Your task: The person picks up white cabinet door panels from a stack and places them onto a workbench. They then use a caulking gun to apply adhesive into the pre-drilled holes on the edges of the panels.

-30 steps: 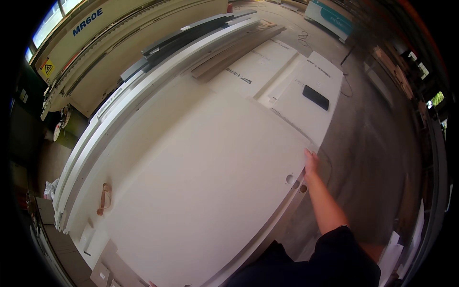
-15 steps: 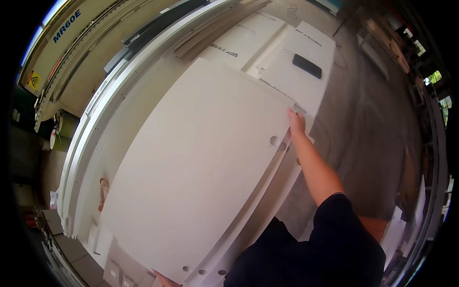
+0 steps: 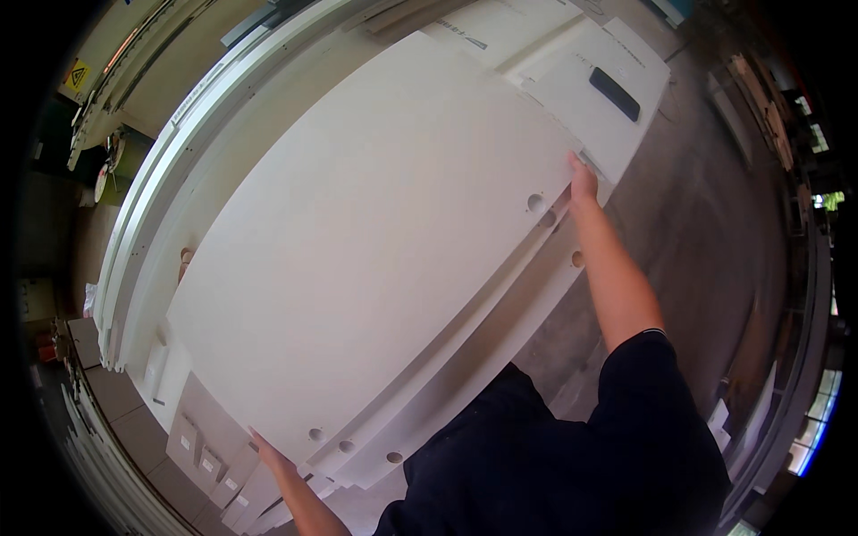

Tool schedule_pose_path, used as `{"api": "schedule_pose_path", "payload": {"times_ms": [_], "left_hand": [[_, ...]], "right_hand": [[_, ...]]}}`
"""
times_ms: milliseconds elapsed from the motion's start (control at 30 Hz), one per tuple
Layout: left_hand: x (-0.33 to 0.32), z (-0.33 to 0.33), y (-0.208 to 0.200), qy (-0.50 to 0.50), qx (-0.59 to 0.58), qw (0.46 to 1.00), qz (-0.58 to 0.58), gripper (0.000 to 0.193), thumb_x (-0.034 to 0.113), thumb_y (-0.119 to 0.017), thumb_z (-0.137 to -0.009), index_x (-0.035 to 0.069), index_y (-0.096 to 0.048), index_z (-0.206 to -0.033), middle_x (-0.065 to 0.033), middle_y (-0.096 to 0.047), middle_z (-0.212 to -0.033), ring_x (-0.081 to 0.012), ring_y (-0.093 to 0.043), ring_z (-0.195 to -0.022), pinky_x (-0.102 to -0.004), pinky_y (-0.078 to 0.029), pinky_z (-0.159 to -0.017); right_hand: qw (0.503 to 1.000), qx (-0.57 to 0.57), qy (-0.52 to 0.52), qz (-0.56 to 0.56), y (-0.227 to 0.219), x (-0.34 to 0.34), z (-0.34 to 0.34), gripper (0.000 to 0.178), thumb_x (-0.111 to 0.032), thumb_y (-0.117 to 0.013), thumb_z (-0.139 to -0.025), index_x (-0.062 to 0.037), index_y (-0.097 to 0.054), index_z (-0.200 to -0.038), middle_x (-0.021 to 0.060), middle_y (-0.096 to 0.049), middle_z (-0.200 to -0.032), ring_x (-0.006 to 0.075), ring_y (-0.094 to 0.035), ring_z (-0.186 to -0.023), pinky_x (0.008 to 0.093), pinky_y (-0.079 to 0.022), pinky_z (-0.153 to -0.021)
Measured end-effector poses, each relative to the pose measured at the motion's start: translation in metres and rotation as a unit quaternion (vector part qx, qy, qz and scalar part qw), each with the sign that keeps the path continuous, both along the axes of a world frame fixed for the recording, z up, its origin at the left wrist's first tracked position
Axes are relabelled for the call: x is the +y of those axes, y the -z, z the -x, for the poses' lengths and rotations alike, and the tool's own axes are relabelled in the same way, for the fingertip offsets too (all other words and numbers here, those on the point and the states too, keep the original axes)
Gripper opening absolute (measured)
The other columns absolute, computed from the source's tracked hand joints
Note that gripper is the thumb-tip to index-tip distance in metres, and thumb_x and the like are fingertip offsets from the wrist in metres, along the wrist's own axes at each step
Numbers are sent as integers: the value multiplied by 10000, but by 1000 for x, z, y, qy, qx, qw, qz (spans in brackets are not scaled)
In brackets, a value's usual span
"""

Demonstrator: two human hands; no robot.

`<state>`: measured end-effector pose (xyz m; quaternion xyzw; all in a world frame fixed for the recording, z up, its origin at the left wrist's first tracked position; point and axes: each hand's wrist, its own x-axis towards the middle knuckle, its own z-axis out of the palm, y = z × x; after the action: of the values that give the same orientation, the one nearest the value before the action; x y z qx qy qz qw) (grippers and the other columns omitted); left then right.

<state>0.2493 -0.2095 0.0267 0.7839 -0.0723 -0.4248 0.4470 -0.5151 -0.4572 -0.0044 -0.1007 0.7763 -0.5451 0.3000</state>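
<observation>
A large white panel [image 3: 357, 241] with round holes near its long edge lies before me, over more white panels [image 3: 500, 357] that show along the near side with matching holes. At its far right corner my right hand [image 3: 583, 180] is closed on the edge, thumb on top and the other fingers partly hidden. My left hand [image 3: 273, 456] holds the short edge at the near left, with its fingertips against the board. Both arms are stretched wide along the panel.
Beyond the right hand, a black phone-like slab [image 3: 615, 94] lies on white wrapped boards [image 3: 572, 116]. Long white profiles [image 3: 134, 232] run along the left beside a machine [image 3: 143, 80]. Small boxes [image 3: 210, 464] sit by the left hand. Grey floor [image 3: 688, 241] extends to the right.
The view has shifted, and the panel now sits higher in it. My left hand and forearm have come further into sight. My right hand still grips the far right corner.
</observation>
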Motion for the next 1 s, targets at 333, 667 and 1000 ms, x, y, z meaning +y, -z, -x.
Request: {"api": "schedule_pose_path", "payload": {"times_ms": [333,667,1000], "left_hand": [[-3,-26,6,43,80,996,-19,702,566,-408,-907,25,-377,-1354,-122,-469,-1331,-256,-475,-1196,-345,-392,-979],[19,-57,24,95,20,995,-5,669,524,-377,-931,24,-340,-1374,-111,-421,-1377,-253,-431,-1242,-339,-355,-1017],[123,13,-2,49,-2,990,-133,650,566,-416,-887,26,-410,-1249,-169,-551,-1109,-280,-611,-855,-394,-516,-668]], "right_hand": [[990,114,-71,-47,-48,47,-13,514,-410,-561,-856,14,-515,-1144,147,-548,-1183,245,-519,-1071,363,-384,-930],[997,-56,-44,-14,8,235,-122,322,-237,-551,-897,-22,-444,-1111,68,-573,-849,134,-546,-641,276,-453,-550],[987,-80,-129,-53,7,225,-135,244,-149,-568,-888,-44,-387,-1015,88,-572,-836,168,-572,-581,287,-459,-450]]}}
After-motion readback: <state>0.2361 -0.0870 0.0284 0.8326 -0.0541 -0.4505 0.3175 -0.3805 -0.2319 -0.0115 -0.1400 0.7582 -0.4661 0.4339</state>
